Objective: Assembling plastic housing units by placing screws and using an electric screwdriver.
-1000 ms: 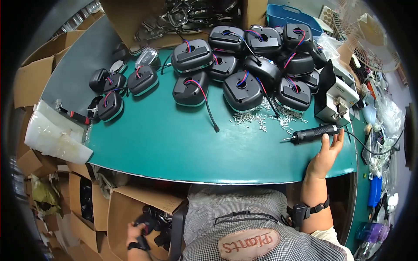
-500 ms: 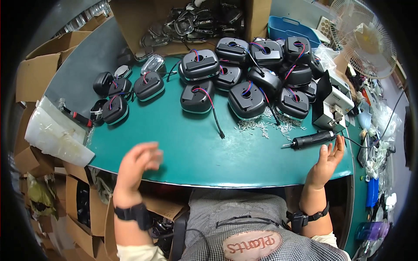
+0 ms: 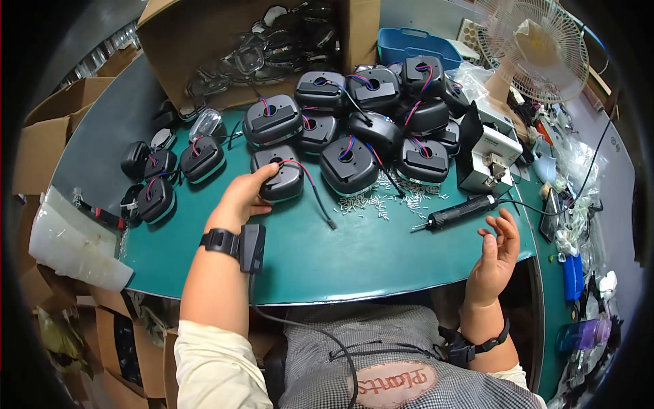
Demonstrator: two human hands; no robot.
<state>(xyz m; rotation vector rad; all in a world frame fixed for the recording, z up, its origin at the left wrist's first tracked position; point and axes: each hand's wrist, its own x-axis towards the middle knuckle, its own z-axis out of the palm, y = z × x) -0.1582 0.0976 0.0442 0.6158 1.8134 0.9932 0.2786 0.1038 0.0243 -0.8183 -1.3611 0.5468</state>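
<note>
My left hand (image 3: 244, 197) reaches over the green table (image 3: 381, 259) and grips a black plastic housing (image 3: 281, 176) with red and blue wires trailing from it. Just behind it sits a pile of several similar black housings (image 3: 371, 116). My right hand (image 3: 496, 251) hovers open, palm up, at the table's front right edge and holds nothing. A black electric screwdriver (image 3: 460, 211) lies on the table just beyond that hand, its cable running off to the right. Small silver screws (image 3: 385, 200) are scattered between the pile and the screwdriver.
Smaller black parts (image 3: 160, 180) lie at the left. A cardboard box (image 3: 252, 48) of parts stands at the back, with a blue bin (image 3: 415, 46), a fan (image 3: 535, 48) and a white device (image 3: 492, 153) to the right. Cardboard boxes (image 3: 41, 146) crowd the left side.
My left hand rose from below the table, crossed it and took hold of the nearest black housing. My right hand let go of the screwdriver and drew back, opening.
</note>
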